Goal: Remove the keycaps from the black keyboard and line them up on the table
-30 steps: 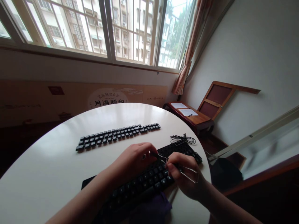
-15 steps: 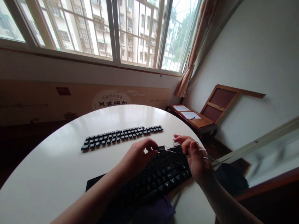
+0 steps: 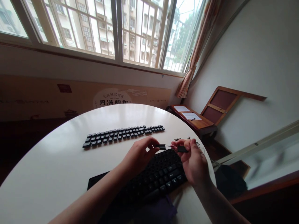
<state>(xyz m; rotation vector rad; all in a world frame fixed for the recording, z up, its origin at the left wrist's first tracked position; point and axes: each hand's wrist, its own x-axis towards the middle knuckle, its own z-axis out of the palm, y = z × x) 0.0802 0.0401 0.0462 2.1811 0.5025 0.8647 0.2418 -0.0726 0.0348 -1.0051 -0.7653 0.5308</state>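
Over the far part of a black keyboard (image 3: 171, 169), my left hand (image 3: 140, 153) pinches a small, elongated black piece that looks like a keycap (image 3: 161, 147). My right hand (image 3: 195, 166) grips the black handle of a wire keycap puller (image 3: 182, 149), fingers closed around it. Its thin metal wires reach left to the keycap; whether they still clasp it is too small to tell. Keys fill the keyboard's near rows, while bare sockets show in its far rows. My left forearm hides the keyboard's left part.
Loose black keycaps (image 3: 126, 132) lie in rows beyond the keyboard on the round white table (image 3: 58, 165). A coiled black cable (image 3: 178, 139) sits behind my right hand. Purple cloth (image 3: 169, 210) lies at the near edge. Papers (image 3: 191, 116) rest on a wooden chair (image 3: 205, 123) beyond.
Both hands have risen off the keyboard, and the right hand has moved right and away from me. The keycap and the puller's handle now show clearly between them.
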